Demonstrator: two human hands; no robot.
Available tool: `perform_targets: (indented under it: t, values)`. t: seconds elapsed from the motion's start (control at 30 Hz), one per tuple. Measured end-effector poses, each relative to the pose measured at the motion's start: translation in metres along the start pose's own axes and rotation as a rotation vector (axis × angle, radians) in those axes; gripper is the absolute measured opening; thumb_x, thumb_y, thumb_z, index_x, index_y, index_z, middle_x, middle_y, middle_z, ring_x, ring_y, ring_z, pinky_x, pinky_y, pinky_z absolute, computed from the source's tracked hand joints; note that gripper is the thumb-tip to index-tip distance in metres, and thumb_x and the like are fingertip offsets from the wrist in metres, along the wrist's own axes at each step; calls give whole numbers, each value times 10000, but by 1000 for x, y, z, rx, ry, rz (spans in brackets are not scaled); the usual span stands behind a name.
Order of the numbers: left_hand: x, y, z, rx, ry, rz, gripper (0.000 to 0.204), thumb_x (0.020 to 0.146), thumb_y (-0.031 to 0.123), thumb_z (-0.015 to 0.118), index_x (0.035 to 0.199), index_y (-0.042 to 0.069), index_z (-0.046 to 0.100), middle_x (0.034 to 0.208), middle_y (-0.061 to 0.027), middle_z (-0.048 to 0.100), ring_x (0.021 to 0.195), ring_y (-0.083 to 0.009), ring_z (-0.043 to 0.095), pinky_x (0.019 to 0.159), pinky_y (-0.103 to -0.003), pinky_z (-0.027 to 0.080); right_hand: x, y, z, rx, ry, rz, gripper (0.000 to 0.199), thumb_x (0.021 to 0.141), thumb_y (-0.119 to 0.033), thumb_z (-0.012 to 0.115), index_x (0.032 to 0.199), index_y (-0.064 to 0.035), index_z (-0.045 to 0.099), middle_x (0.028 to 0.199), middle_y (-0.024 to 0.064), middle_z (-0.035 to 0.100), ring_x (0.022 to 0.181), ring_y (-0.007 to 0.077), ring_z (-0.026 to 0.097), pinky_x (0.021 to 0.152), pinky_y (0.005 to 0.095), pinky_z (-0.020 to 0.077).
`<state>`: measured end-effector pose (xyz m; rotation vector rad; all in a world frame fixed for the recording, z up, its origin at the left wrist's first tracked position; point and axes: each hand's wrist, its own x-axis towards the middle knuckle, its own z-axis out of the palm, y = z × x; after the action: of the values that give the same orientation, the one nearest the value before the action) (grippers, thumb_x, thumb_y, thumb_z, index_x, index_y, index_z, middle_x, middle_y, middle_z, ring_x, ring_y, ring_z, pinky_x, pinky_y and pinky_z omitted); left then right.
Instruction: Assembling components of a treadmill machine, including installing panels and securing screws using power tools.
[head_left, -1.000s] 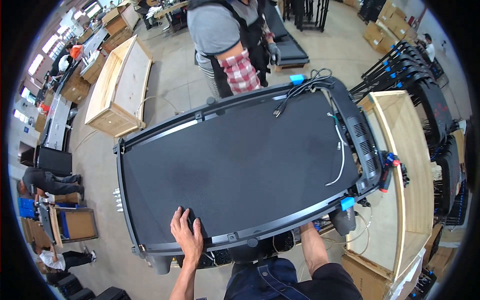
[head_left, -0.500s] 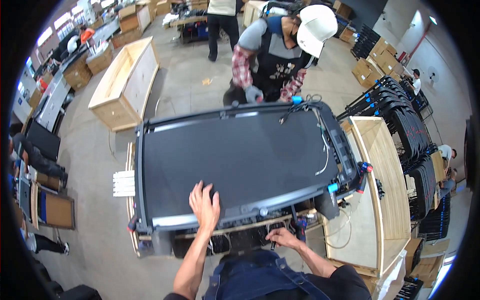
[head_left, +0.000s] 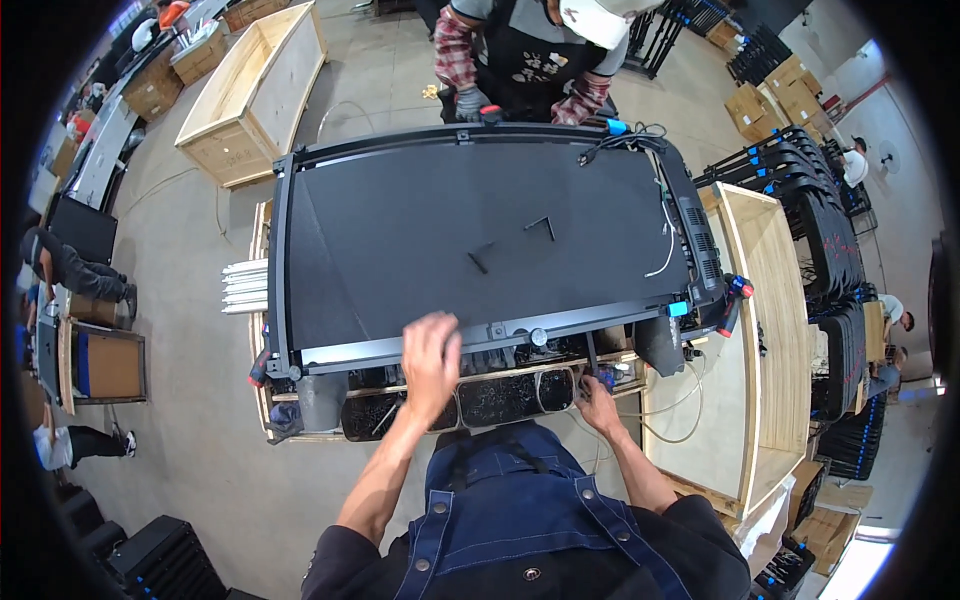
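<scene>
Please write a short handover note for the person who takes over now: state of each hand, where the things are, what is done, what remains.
Left hand: open, at the near edge of the black treadmill deck.
Right hand: low at the tray of parts under that edge; grip cannot be told.
Two hex keys lie loose on the belt.
A co-worker's gloved hands work at the far end.
Done and remaining: cannot be told; check the near-edge fasteners.

Matt black belt (head_left: 440, 220) in a smooth metal frame (head_left: 282, 260), beside a bare wooden crate (head_left: 770, 330).
</scene>
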<state>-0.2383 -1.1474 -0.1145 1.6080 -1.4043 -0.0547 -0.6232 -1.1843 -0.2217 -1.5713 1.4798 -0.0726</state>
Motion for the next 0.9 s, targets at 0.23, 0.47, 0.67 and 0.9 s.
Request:
perform_targets:
  t: [0.23, 0.47, 0.67, 0.9]
  values:
    - [-128, 24, 94, -146, -764, -361, 202, 904, 159, 651, 1073, 48, 642, 990, -176, 669, 930, -397, 667, 785, -476, 554, 65, 130, 19, -496, 243, 595, 1034, 766, -404, 767, 1570, -103, 191, 1432, 259, 416, 1329, 490, 414, 1064, 530, 452]
    - [-194, 12, 216, 157, -832, -534, 333, 889, 173, 666, 1198, 88, 573, 1124, -237, 598, 955, -453, 656, 780, -524, 561, 106, 157, -5, -277, 9, 746, 1199, 703, -305, 814, 1587, -73, 39, 1368, 314, 531, 1246, 416, 572, 1038, 437, 493]
    - [-224, 23, 248, 302, -813, -549, 338, 836, 71, 683, 1151, 119, 571, 1118, -198, 529, 959, -435, 630, 770, -517, 562, 62, 185, -49, -15, 12, 409, 1137, 698, -247, 816, 1572, -15, 126, 1305, 276, 583, 1148, 339, 635, 991, 368, 492]
    - [-224, 15, 247, 382, -865, -550, 303, 825, 72, 700, 1087, 96, 552, 1087, -195, 577, 946, -429, 638, 776, -518, 559, -46, 129, -177, 784, -555, 322, 875, 736, -31, 805, 1479, -84, 345, 962, 117, 673, 832, 214, 678, 787, 359, 553]
